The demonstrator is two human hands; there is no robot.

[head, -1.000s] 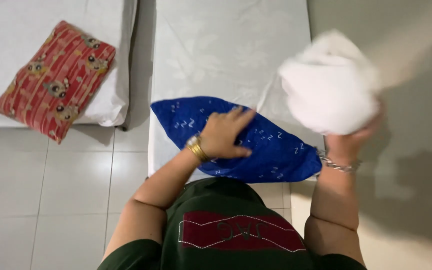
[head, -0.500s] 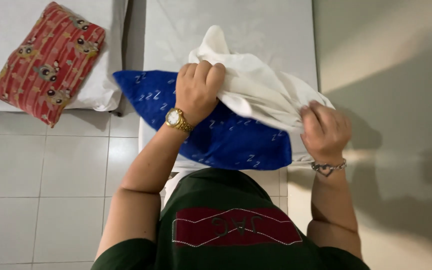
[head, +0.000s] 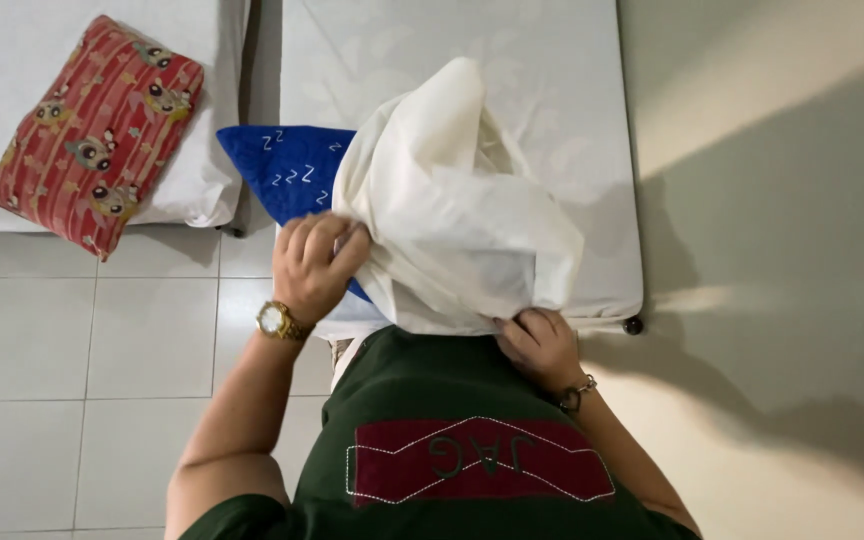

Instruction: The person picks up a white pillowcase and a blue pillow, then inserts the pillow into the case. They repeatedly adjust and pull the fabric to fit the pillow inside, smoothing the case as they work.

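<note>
A blue pillow [head: 287, 170] with small white marks lies at the near end of a white mattress [head: 542, 90]. A white pillowcase [head: 452, 220] covers most of the pillow; only its far left corner shows. My left hand [head: 314, 262], with a gold watch on the wrist, grips the pillowcase's left edge against the pillow. My right hand [head: 540, 345], with a bracelet, pinches the pillowcase's lower right edge near my body.
A second white mattress [head: 192, 180] on the left carries a red patterned pillow [head: 92, 130]. White floor tiles [head: 82, 380] run below it. A beige wall [head: 782, 200] stands on the right with shadows on it. A small black caster [head: 633, 325] sits at the mattress corner.
The white pillowcase, first held up bunched in my right hand, came down onto the blue pillow and now covers most of it. Both hands have drawn nearer to my body.
</note>
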